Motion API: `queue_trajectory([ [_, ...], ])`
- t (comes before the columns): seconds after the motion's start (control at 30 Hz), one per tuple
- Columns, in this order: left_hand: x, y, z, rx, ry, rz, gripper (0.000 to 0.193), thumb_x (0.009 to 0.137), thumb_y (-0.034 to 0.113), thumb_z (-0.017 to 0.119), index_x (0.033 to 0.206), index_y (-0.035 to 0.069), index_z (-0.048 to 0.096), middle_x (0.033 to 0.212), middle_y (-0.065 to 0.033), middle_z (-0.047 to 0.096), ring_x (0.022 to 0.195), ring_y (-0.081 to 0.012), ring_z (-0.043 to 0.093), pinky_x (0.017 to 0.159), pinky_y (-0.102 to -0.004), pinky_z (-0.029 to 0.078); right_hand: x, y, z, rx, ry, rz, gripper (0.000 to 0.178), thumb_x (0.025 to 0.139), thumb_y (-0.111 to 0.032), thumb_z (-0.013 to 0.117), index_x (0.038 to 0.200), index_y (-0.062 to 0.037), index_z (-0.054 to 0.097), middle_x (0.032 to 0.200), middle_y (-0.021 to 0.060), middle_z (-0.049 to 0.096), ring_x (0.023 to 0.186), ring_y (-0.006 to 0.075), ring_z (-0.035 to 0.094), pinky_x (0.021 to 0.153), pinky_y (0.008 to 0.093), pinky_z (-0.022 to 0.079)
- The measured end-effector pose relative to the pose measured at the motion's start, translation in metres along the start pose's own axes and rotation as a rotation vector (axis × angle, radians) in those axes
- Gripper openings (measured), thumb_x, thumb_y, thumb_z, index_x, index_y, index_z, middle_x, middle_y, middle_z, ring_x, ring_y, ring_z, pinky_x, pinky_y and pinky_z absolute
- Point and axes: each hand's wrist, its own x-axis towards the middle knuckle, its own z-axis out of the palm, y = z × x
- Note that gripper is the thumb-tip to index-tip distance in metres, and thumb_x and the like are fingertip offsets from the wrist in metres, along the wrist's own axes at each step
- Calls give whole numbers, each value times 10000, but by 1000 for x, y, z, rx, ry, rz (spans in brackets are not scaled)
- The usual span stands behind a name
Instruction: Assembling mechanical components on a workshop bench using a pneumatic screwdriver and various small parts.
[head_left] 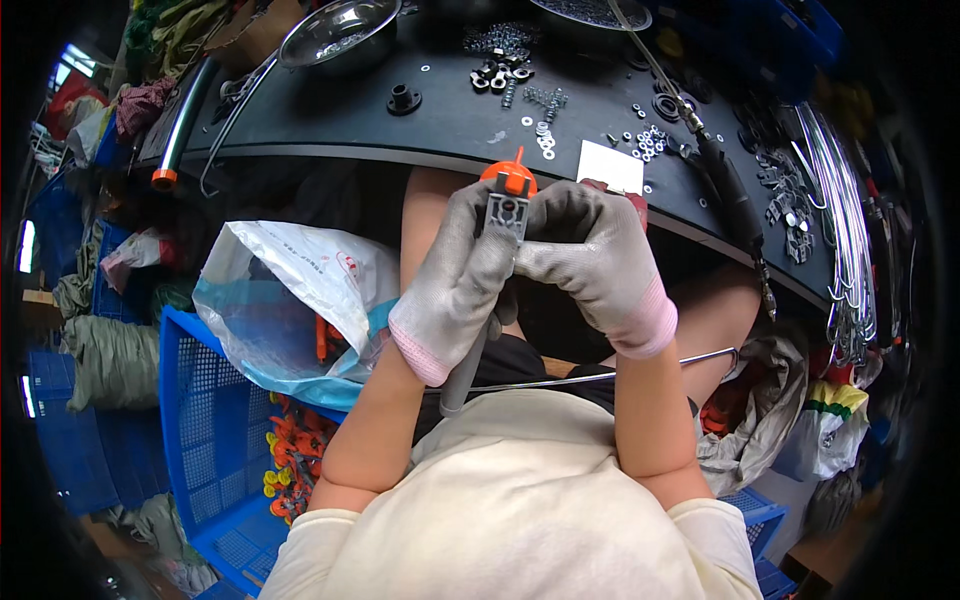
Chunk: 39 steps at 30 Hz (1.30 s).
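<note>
Both my hands wear grey-coated gloves with pink cuffs, raised above my lap at the table's near edge. Between them is a grey-and-orange tool body point(508, 210), with its orange end up and a square grey face toward me. My left hand point(455, 275) is wrapped round its left side. My right hand point(592, 250) is closed, with fingers and thumb pinched against its right side; whether a small part is in that pinch is hidden. A grey handle-like tube point(463, 380) extends below my left hand. A thin metal rod point(580, 379) with a bent end crosses my lap.
On the dark table point(450, 130) lie springs point(500, 40), nuts point(497, 75), washers point(652, 142) and a black flanged part point(403, 99). A black power driver point(730, 185) hangs at right beside bent rods point(840, 240). Left stand a white bag point(300, 265) and blue crate point(195, 440).
</note>
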Motion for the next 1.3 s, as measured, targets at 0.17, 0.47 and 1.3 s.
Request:
queue_trajectory([
  [0.17, 0, -6, 1, 68, -48, 116, 620, 915, 552, 503, 1345, 117, 401, 704, -6, 528, 504, -69, 507, 437, -201, 393, -5, 3, -2, -11, -20, -33, 166, 750, -19, 735, 871, 22, 629, 780, 3, 639, 707, 35, 537, 668, 205, 468],
  [0.47, 0, 3, -2, 133, -121, 56, 544, 893, 230, 589, 1326, 19, 336, 1045, -94, 545, 771, -97, 549, 656, -235, 473, -14, 3, 6, 159, 51, 65, 216, 777, -17, 691, 955, 7, 572, 807, 4, 603, 655, 41, 541, 572, 187, 461],
  [1.3, 0, -14, -6, 392, 9, 301, 610, 818, 208, 644, 1325, 15, 365, 1137, -184, 585, 1050, -259, 609, 915, -353, 465, -27, 26, -3, 245, -75, 84, 346, 970, -324, 507, 1061, -2, 598, 948, 35, 610, 834, 88, 578, 744, 227, 474],
])
